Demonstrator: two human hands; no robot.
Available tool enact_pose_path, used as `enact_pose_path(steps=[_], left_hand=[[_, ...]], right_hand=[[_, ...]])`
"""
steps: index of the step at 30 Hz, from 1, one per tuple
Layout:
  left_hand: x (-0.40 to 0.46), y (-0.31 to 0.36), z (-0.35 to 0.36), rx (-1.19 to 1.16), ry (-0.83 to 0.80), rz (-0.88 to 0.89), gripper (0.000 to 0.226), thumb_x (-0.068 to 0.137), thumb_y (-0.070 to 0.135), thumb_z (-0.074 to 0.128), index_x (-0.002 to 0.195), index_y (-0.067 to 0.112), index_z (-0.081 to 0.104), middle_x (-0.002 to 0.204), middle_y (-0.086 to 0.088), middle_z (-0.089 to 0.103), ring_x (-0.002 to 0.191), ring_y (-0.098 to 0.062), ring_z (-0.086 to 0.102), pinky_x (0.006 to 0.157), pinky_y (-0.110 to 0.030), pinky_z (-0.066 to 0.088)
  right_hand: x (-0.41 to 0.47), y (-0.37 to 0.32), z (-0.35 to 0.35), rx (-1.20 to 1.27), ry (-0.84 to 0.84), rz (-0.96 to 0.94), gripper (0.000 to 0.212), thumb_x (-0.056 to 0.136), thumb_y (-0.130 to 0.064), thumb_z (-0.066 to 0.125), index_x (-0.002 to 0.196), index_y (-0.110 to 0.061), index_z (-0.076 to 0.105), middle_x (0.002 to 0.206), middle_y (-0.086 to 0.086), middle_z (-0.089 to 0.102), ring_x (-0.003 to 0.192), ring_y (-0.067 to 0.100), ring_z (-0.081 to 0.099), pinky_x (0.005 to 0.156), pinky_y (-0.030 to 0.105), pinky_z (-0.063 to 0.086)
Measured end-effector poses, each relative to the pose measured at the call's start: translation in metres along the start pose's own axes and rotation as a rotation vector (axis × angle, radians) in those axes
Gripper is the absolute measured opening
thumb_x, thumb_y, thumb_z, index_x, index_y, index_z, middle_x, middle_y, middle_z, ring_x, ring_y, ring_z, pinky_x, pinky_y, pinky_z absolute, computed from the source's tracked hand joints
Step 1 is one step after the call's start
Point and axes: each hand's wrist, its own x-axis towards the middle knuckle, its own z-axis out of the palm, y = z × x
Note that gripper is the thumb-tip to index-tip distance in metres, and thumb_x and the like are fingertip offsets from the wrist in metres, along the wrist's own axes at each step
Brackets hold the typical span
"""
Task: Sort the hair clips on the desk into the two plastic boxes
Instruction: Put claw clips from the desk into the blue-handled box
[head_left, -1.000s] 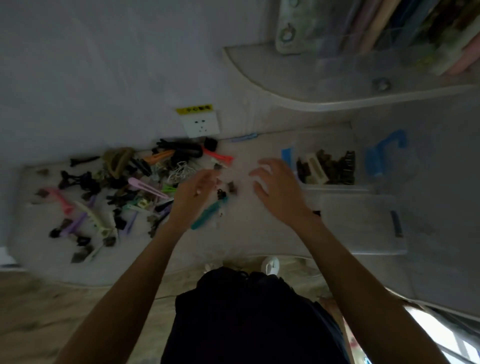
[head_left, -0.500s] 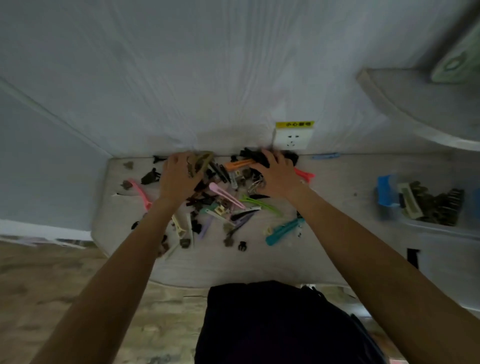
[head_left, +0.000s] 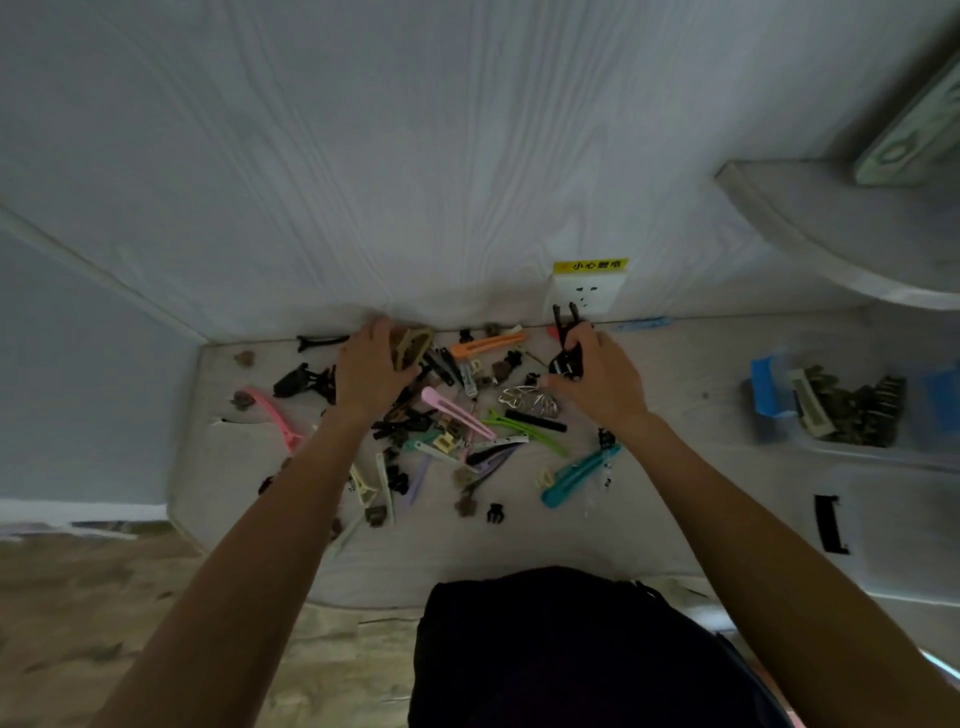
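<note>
A heap of hair clips (head_left: 457, 421) in many colours lies spread over the pale desk (head_left: 675, 467). My left hand (head_left: 369, 371) is at the back of the heap and grips a large tan claw clip (head_left: 413, 345). My right hand (head_left: 597, 379) holds a black claw clip (head_left: 566, 343) lifted near the wall socket. At the right stands a clear plastic box (head_left: 779, 405) with blue latches, holding several dark and tan claw clips. Closer to me sits a second clear box (head_left: 893, 530) with a black latch.
A wall socket (head_left: 584, 293) with a yellow label is right behind the heap. A curved shelf (head_left: 831, 234) juts out at upper right. The desk's left edge drops to the floor (head_left: 104, 597). My dark clothing (head_left: 571, 649) fills the bottom centre.
My view has swung left from the boxes to the heap. Both hands reached to the back of the pile; the left closed on the tan claw clip, the right lifted a black one.
</note>
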Motion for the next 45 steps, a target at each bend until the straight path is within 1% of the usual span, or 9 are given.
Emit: enact_pose_path(steps=[6, 11, 15, 19, 23, 25, 28, 38, 45], left_hand=[[-0.005, 0.008, 0.003, 0.126, 0.154, 0.063, 0.038, 0.079, 0.028, 0.067, 0.109, 0.01, 0.054, 0.111, -0.018, 0.056, 0.093, -0.037, 0.056, 0.083, -0.045, 0.04], [-0.017, 0.047, 0.005, 0.141, 0.322, 0.201, 0.033, 0.074, 0.023, 0.07, 0.102, 0.014, 0.056, 0.101, -0.014, 0.059, 0.079, -0.035, 0.059, 0.075, -0.042, 0.042], [-0.031, 0.111, 0.014, -0.046, 0.238, 0.343, 0.034, 0.076, 0.022, 0.073, 0.103, 0.011, 0.055, 0.106, -0.015, 0.055, 0.068, -0.033, 0.061, 0.054, -0.033, 0.047], [-0.043, 0.194, 0.031, -0.232, 0.112, 0.437, 0.035, 0.079, 0.025, 0.071, 0.107, 0.009, 0.057, 0.11, -0.013, 0.056, 0.08, -0.024, 0.061, 0.062, -0.029, 0.05], [-0.052, 0.284, 0.049, -0.549, -0.051, 0.397, 0.038, 0.076, 0.026, 0.073, 0.108, 0.016, 0.054, 0.11, -0.006, 0.057, 0.087, -0.009, 0.055, 0.066, -0.002, 0.041], [-0.054, 0.323, 0.057, -0.656, -0.155, 0.405, 0.039, 0.077, 0.027, 0.074, 0.108, 0.015, 0.052, 0.11, -0.008, 0.058, 0.089, -0.012, 0.058, 0.074, -0.009, 0.048], [-0.053, 0.373, 0.07, -0.637, -0.246, 0.417, 0.043, 0.077, 0.028, 0.074, 0.108, 0.01, 0.051, 0.109, -0.013, 0.055, 0.093, -0.025, 0.06, 0.084, -0.04, 0.052], [-0.053, 0.422, 0.123, -0.363, -0.304, 0.412, 0.029, 0.085, 0.017, 0.06, 0.112, 0.009, 0.055, 0.116, -0.014, 0.049, 0.097, -0.028, 0.057, 0.08, -0.03, 0.044], [-0.048, 0.343, 0.106, -0.181, -0.072, 0.734, 0.03, 0.082, 0.011, 0.063, 0.111, 0.008, 0.061, 0.116, -0.012, 0.061, 0.108, -0.031, 0.055, 0.091, -0.042, 0.044]], right_hand=[[-0.044, 0.017, -0.042, 0.268, 0.014, -0.022, 0.059, 0.076, -0.042, 0.068, 0.118, -0.035, 0.027, 0.099, -0.003, 0.061, 0.076, 0.017, 0.063, 0.066, 0.035, 0.052], [-0.092, 0.079, -0.098, 0.521, 0.108, 0.153, 0.067, 0.073, -0.043, 0.072, 0.127, -0.033, 0.033, 0.109, -0.001, 0.06, 0.089, 0.014, 0.064, 0.081, 0.034, 0.053], [-0.108, 0.139, -0.142, 0.368, 0.323, 0.292, 0.064, 0.078, -0.044, 0.068, 0.132, -0.021, 0.042, 0.124, 0.006, 0.057, 0.107, 0.016, 0.056, 0.093, 0.031, 0.045], [-0.1, 0.189, -0.166, 0.164, 0.37, 0.387, 0.066, 0.08, -0.039, 0.068, 0.133, -0.01, 0.041, 0.13, 0.018, 0.053, 0.116, 0.034, 0.053, 0.099, 0.046, 0.044], [-0.086, 0.215, -0.173, 0.039, 0.254, 0.449, 0.067, 0.086, -0.044, 0.059, 0.139, -0.011, 0.033, 0.138, 0.018, 0.047, 0.122, 0.034, 0.049, 0.099, 0.046, 0.044], [-0.082, 0.222, -0.175, -0.011, 0.191, 0.474, 0.069, 0.087, -0.049, 0.055, 0.14, -0.012, 0.032, 0.138, 0.017, 0.047, 0.122, 0.034, 0.049, 0.099, 0.045, 0.045], [-0.087, 0.234, -0.181, -0.098, 0.24, 0.448, 0.063, 0.087, -0.049, 0.054, 0.136, -0.012, 0.039, 0.133, 0.018, 0.052, 0.114, 0.034, 0.054, 0.092, 0.042, 0.048], [-0.109, 0.25, -0.179, -0.278, 0.261, 0.31, 0.051, 0.091, -0.029, 0.052, 0.137, -0.011, 0.038, 0.141, 0.017, 0.04, 0.123, 0.036, 0.042, 0.101, 0.043, 0.04], [-0.109, 0.218, -0.179, -0.266, 0.452, 0.147, 0.032, 0.086, -0.013, 0.055, 0.117, -0.005, 0.058, 0.125, 0.018, 0.057, 0.117, 0.036, 0.049, 0.097, 0.044, 0.038]])
